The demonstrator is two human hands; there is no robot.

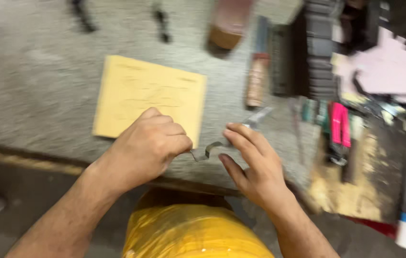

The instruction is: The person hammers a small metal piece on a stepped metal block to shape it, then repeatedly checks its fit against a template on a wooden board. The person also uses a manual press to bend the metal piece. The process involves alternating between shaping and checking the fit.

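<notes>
Cluttered grey workbench (35,81), yellow pad (131,91)

Your left hand (148,143) and right hand (255,165): bare, no gloves, no sleeves; shiny yellow garment (193,234) bottom centre.

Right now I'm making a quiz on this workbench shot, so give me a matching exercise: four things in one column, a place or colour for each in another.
Things:
1. thin bent grey metal strip
2. flat yellow square pad
3. bright pink tool
4. shiny yellow cylinder

Places:
A. among the clutter at the bench's right
B. pinched between left hand and right hand
C. below the bench edge, nearest the camera
D. lying flat on the grey benchtop, behind the left hand

Pairs: 1-B, 2-D, 3-A, 4-C
</notes>
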